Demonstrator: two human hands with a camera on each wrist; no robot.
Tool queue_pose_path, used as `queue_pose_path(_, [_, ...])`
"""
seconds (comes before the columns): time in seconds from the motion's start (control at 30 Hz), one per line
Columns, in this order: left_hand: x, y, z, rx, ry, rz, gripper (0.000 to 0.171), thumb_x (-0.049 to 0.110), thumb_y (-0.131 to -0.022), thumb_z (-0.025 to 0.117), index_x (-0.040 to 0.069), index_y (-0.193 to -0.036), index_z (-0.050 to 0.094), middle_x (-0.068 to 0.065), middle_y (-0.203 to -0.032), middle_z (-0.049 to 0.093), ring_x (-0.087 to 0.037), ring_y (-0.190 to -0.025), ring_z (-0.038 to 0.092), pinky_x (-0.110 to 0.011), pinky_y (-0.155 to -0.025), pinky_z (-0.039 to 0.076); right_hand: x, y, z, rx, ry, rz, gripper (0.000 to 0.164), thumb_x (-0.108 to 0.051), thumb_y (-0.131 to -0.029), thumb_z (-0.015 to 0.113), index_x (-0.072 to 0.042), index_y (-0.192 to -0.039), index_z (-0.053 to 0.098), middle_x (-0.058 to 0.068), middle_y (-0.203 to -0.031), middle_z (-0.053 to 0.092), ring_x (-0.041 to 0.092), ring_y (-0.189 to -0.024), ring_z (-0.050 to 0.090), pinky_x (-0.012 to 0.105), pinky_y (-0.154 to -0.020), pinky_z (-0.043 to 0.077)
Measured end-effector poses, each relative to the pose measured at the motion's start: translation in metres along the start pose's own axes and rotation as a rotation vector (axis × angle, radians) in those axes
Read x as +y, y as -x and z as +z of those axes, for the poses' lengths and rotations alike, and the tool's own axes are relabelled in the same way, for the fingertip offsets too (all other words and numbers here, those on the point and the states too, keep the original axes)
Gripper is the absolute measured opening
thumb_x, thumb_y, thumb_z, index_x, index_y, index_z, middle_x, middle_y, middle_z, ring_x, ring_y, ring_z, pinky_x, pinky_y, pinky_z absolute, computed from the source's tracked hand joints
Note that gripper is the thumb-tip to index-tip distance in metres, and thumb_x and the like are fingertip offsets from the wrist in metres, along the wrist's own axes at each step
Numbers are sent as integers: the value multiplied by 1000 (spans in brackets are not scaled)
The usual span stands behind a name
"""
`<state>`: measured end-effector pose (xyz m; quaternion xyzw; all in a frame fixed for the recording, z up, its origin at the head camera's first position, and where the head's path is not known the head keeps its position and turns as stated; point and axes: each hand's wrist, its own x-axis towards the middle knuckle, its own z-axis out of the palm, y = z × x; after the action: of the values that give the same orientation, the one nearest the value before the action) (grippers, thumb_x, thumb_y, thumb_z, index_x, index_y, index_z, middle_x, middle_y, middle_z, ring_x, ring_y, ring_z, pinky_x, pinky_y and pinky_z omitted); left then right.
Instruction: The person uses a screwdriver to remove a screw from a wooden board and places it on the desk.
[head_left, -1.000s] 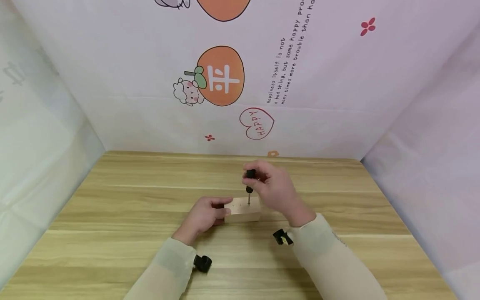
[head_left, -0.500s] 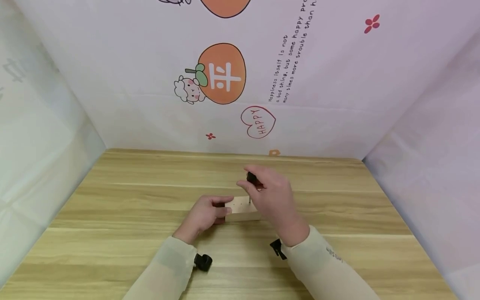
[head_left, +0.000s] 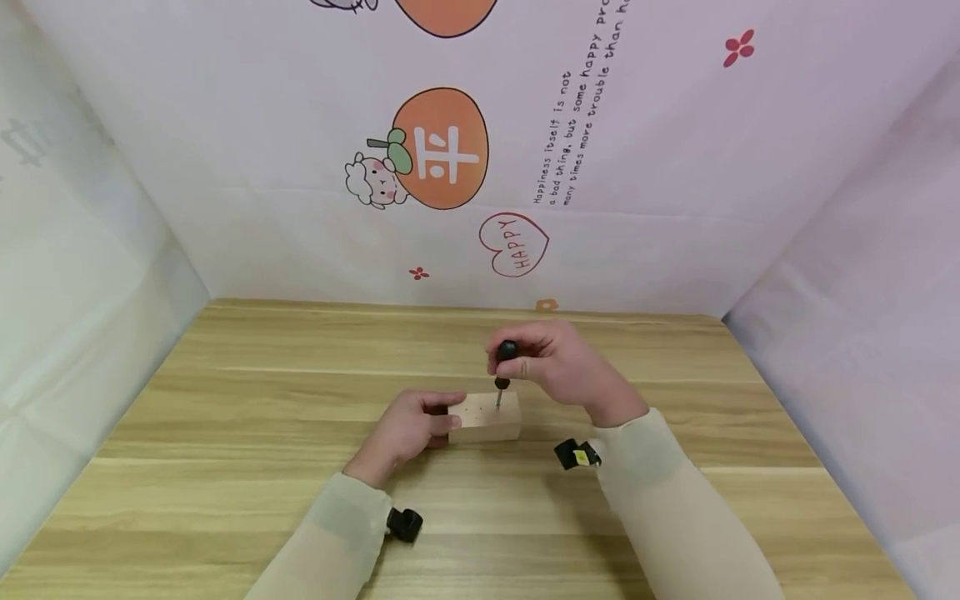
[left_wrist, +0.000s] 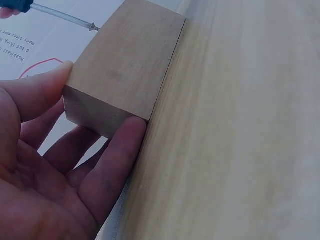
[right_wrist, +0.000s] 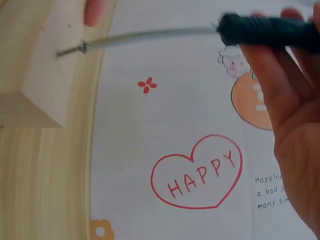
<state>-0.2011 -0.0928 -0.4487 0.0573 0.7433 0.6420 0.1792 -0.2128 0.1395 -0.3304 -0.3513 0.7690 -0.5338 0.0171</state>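
Near the back edge of the tabletop (head_left: 247,400), the left hand (head_left: 403,427) grips a block's (head_left: 486,423) end; the raised right hand (head_left: 564,367) pinches a near-upright screwdriver (head_left: 502,382).

Wooden block (left_wrist: 127,55) resting on the tabletop (left_wrist: 240,130); left hand (left_wrist: 47,175) gripping the block's near end; screwdriver (left_wrist: 62,16) meeting a screw (left_wrist: 95,27) at the block's upper face; printed sheet (left_wrist: 90,7) behind the block.

Black-handled screwdriver (head_left: 502,383) meets a screw (right_wrist: 73,50) on pale wooden block (head_left: 486,423).
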Motion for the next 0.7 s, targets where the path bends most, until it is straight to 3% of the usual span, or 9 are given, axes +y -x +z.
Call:
queue_pose_path(0.1, [-2, -1, 0, -1, 4, 3, 34, 8, -93, 72, 9, -127, 70, -7, -136, 59, -20, -99, 66, -38, -78, 57, 4, 0, 3, 43, 70, -70, 30, -2, -92, 71, -7, -121, 72, 3, -97, 72, 21, -83, 68, 35, -73, 57])
queue_pose_path(0.23, [-2, -1, 1, -2, 7, 16, 34, 10, -93, 72, 10, -127, 71, -8, -136, 59, -21, -99, 66, -38, -78, 57, 4, 5, 28, 320, 365, -253, 42, -3, -84, 80, -4, -125, 70, 4, -101, 72, 16, -81, 70, 26, -70, 57])
queue_pose_path(0.3, [-2, 0, 2, 0, 1, 23, 34, 11, -93, 73, 10, -127, 71, -8, -136, 59, -21, -100, 65, -37, -78, 57, 3, 8, 39, 453, 481, -334, 39, 0, -81, 83, 0, -119, 72, 8, -97, 70, 17, -80, 70, 25, -70, 57])
queue_pose_path(0.37, [-3, 0, 2, 0, -3, 28, 34, 12, -93, 73, 9, -127, 70, -8, -135, 60, -21, -101, 65, -37, -78, 57, 2, 9, 48, 529, 551, -363, 33, 1, -81, 82, 0, -112, 73, 8, -91, 68, 18, -78, 70, 26, -69, 58])
queue_pose_path(0.57, [-5, -1, 0, 2, 9, 24, 36, 11, -93, 72, 5, -128, 69, -10, -137, 58, -22, -102, 64, -38, -78, 57, -2, 11, 65, 546, 663, -320, 38, -11, -80, 86, -1, -112, 70, 8, -92, 68, 17, -76, 69, 25, -68, 57])
queue_pose_path(0.7, [-5, 0, 0, 0, 31, 14, 35, 9, -93, 71, 6, -128, 69, -10, -136, 58, -21, -101, 64, -38, -79, 57, -3, 8, 62, 554, 609, -286, 34, -8, -81, 84, -1, -111, 70, 8, -88, 71, 14, -68, 68, 23, -60, 56])
